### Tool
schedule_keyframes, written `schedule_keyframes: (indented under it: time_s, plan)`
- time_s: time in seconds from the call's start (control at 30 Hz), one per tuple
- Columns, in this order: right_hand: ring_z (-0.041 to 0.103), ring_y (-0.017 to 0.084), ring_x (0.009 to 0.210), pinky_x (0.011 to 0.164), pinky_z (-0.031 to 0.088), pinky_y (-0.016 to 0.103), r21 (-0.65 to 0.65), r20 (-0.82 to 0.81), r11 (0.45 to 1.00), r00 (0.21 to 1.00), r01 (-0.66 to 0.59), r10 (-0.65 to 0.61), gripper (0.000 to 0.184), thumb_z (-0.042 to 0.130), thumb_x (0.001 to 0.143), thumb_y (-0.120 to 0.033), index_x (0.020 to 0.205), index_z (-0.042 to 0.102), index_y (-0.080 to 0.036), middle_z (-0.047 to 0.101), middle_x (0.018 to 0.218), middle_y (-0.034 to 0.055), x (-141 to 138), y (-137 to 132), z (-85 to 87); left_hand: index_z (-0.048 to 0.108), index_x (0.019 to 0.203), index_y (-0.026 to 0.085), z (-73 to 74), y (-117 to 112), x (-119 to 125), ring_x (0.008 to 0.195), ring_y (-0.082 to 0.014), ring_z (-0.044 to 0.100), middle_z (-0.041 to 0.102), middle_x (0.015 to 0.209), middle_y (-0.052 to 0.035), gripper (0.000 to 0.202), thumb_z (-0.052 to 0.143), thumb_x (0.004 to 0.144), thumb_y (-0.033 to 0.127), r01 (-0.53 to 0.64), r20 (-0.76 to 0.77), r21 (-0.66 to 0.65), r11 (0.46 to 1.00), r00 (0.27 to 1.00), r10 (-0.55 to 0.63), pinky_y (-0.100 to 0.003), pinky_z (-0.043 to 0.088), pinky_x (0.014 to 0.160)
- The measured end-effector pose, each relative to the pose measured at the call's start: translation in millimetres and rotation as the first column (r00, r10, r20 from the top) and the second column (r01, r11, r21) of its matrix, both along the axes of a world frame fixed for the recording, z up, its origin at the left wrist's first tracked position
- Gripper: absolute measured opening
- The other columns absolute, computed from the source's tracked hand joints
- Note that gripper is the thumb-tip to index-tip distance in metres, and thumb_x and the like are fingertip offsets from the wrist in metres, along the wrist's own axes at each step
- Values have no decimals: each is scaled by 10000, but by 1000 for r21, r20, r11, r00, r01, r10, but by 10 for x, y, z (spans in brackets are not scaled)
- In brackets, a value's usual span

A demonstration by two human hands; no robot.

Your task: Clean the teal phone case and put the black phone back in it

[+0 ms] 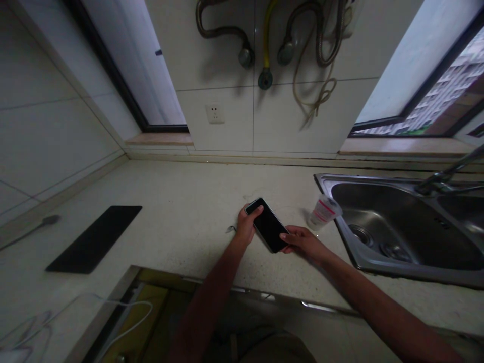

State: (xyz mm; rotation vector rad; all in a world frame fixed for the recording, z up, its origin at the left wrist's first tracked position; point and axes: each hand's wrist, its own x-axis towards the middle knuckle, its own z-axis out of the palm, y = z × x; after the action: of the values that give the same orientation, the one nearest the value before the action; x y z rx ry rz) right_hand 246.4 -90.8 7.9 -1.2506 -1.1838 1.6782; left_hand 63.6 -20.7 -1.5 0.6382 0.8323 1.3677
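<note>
Above the pale countertop (181, 201) a smartphone (269, 227) with a dark screen is held at a slant between both hands. My left hand (247, 222) grips its upper left end, the thumb lying over the screen's corner. At the lower right end my right hand (302, 241) has its thumb on the front edge, with the other fingers partly hidden behind the phone. A clear plastic cup (323, 212) with a red and white print stands just beyond my right hand, close to the sink. Near my left wrist lies a small dark object (231, 229) that I cannot make out.
A steel double sink (378, 227) with a tap (446, 179) is on the right. On the left lie a flat black panel (94, 239) and a white cable (91, 297). Hoses (267, 35) and a power socket (215, 114) are on the tiled wall ahead, between two windows.
</note>
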Motion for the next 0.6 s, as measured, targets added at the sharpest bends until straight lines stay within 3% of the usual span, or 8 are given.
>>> schedule_keyframes:
  time_s: [0.23,0.37,0.6]
  plan:
    - [608,141,582,584,489,256,77,58,995,996,57,-62,475,832,624,-604,730,722,-154,687,653,25,-42,2,13,672,864,154,-2,25,3,732,-149,610,681,795,-17,491,922,553,439,78,98,-53,996,993,-72,-295,467,794]
    - [653,165,655,621,523,264,64,33,995,997,72,-74,486,835,630,-603,768,739,-147,711,713,46,-45,-6,2,687,884,140,-44,48,3,761,-159,629,703,831,-38,481,915,576,430,77,119,-58,995,990,-69,-294,478,808]
    - [709,186,794,826,597,366,-36,-206,994,973,102,-108,498,858,656,-564,902,709,-156,731,852,48,-84,-38,45,686,914,148,-10,43,-30,840,-195,666,720,872,-56,474,912,591,410,49,167,-77,996,985,-36,-332,493,876]
